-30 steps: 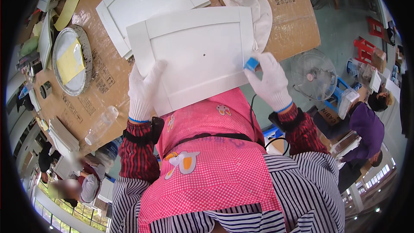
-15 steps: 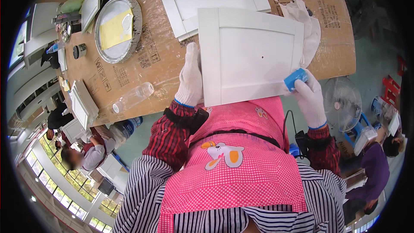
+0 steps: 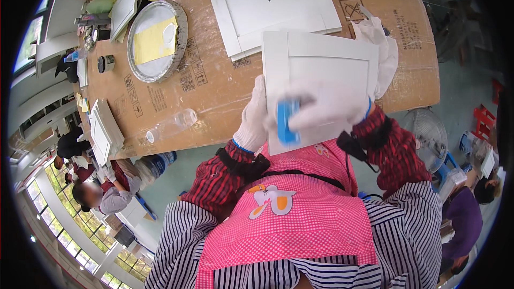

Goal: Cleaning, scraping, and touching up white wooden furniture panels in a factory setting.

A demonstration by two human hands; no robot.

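A white framed cabinet door panel (image 3: 327, 61) is tilted up at the table's near edge, its lower end close to my pink checked apron. My left hand (image 3: 252, 119), in a white knit glove, grips the panel's left edge; some of its fingers are hidden behind it. My right hand (image 3: 332, 108), gloved too and smeared by motion, is closed on a blue block (image 3: 288, 122), which lies against the lower left of the panel's face. The right fingers partly cover the block.
Behind lies another white panel (image 3: 273, 8) on the cardboard-covered table (image 3: 214, 91), near a white cloth (image 3: 381, 48). To the left are a round lid (image 3: 134, 53) with yellow paper, a clear bottle (image 3: 172, 124) and stacked panels (image 3: 104, 128). A fan (image 3: 426, 134) stands right; people work both sides.
My right hand has swept the blue block left across the panel, from its lower right corner to its lower left. The view has shifted, and the panel sits slightly lower and further right in it.
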